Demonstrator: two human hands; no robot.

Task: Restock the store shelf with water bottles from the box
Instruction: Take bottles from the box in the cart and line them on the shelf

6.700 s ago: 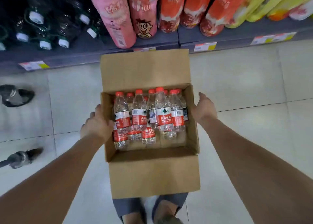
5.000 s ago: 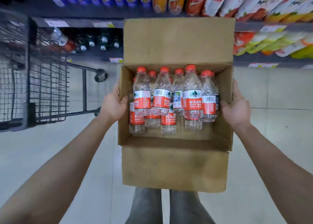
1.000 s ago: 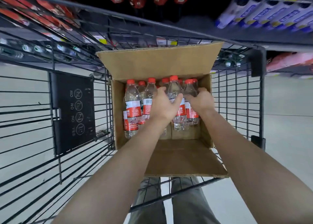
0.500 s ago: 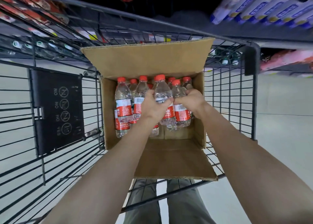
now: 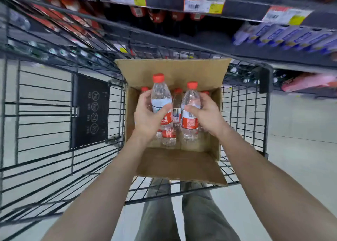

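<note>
An open cardboard box (image 5: 173, 165) sits in a wire shopping cart (image 5: 45, 131). Several clear water bottles with red caps and red labels stand inside it. My left hand (image 5: 147, 116) grips one water bottle (image 5: 161, 96), lifted above the others. Just to its right, my right hand (image 5: 207, 114) grips a second water bottle (image 5: 190, 103), also raised. More bottles (image 5: 176, 102) remain in the box behind and below my hands, partly hidden. The store shelf (image 5: 182, 32) runs across the top, dark behind the cart's far rim.
The cart's black child-seat panel (image 5: 90, 111) stands left of the box. Red-capped dark bottles (image 5: 156, 16) and blue-labelled packs (image 5: 284, 36) fill the shelf, with price tags (image 5: 203, 4) on the rail above. Pink packs (image 5: 308, 82) lie lower right. My legs show under the cart.
Both hands have closed round one bottle each and lifted them out from among the others. The view has tilted up toward the shelf.
</note>
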